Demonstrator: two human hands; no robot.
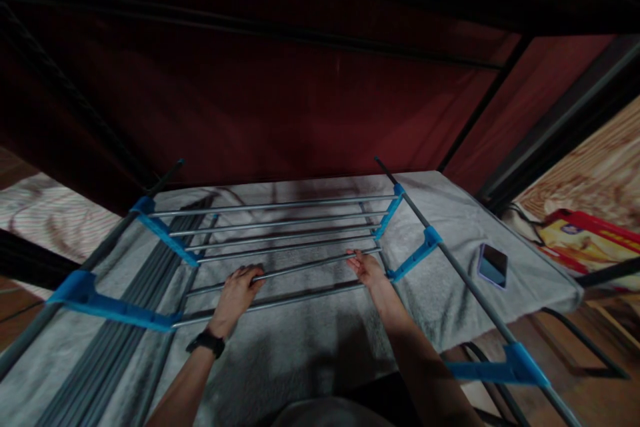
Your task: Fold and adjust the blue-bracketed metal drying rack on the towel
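A rack frame of grey metal tubes with blue plastic brackets (pixel 165 230) lies in front of me. My left hand (pixel 239 290), with a black watch on its wrist, is closed around a loose-looking metal rod (pixel 305 267). My right hand (pixel 367 268) is turned palm up, its fingers curled at the same rod near its right end. Whether the rod's ends sit in a bracket cannot be made out. Several fixed rods (pixel 280 223) span the far brackets, and another rod (pixel 310 296) runs on the near side. A lower right bracket (pixel 495 370) is partly behind my forearm.
A grey cloth (pixel 320 347) covers the surface under the frame. Several spare tubes (pixel 135 307) lie in a bundle at the left. A phone (pixel 493 265) rests at the right. Beyond the right edge is a red and yellow package (pixel 585 240). Dark red fabric (pixel 300 113) hangs behind.
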